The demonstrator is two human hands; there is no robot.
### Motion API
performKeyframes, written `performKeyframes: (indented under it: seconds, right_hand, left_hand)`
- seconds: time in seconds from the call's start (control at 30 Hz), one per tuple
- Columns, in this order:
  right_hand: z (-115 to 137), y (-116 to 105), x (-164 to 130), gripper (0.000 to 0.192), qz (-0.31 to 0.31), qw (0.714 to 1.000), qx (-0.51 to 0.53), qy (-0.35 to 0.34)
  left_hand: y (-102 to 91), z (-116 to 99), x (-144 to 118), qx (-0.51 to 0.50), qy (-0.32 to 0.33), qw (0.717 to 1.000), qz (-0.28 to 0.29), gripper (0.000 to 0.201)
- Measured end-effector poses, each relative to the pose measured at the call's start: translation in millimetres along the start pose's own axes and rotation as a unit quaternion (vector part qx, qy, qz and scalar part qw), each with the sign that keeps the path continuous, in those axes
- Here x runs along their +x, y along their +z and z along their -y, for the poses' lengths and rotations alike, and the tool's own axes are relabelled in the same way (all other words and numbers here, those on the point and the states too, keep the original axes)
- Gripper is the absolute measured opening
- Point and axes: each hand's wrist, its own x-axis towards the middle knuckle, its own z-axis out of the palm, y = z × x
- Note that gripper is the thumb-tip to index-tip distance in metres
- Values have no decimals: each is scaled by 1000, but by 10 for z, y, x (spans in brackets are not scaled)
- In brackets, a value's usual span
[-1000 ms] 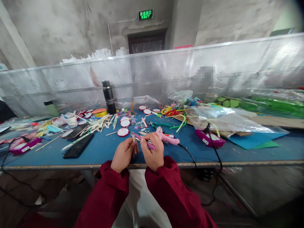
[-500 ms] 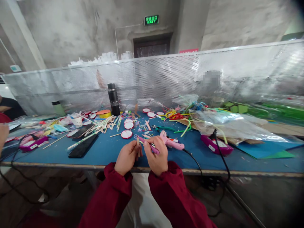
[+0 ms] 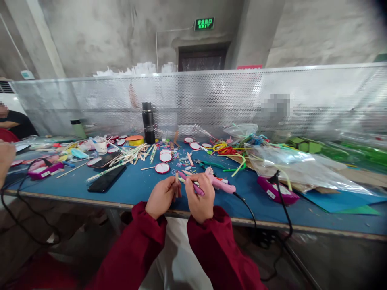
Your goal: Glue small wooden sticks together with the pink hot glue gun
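Observation:
My left hand (image 3: 161, 197) is closed, pinching a small wooden craft stick (image 3: 177, 178) upright between thumb and fingers. Beside it, my right hand (image 3: 202, 201) grips a purple-pink pen (image 3: 198, 190), its front end pointing left towards the stick. Whether the pen touches the stick I cannot tell. Just past my right hand lies a pink glue gun (image 3: 222, 184) with a black cord. White discs with red rims, such as this one (image 3: 162, 168), lie beyond my left hand, near scattered small coloured bits.
On the left are a black phone (image 3: 106, 179), a pile of craft sticks (image 3: 133, 155) and a black bottle (image 3: 148, 125). Pliers with green handles (image 3: 211, 164), a purple box (image 3: 276, 191) and plastic bags (image 3: 302, 167) lie right. Another person's hand (image 3: 6, 159) shows at the left edge.
The whole view has shifted slightly, with the table's things now a little farther right. Both hands keep their grips, close together; the other person's hand at the left edge shows more.

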Motion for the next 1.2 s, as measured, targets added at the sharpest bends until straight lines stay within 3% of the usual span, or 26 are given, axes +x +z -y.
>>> performKeyframes:
  seconds: [1.2]
  right_hand:
    - [16, 5, 15, 17, -15, 999, 20, -20]
  left_hand:
    - [-4, 11, 4, -8, -6, 1000, 14, 36]
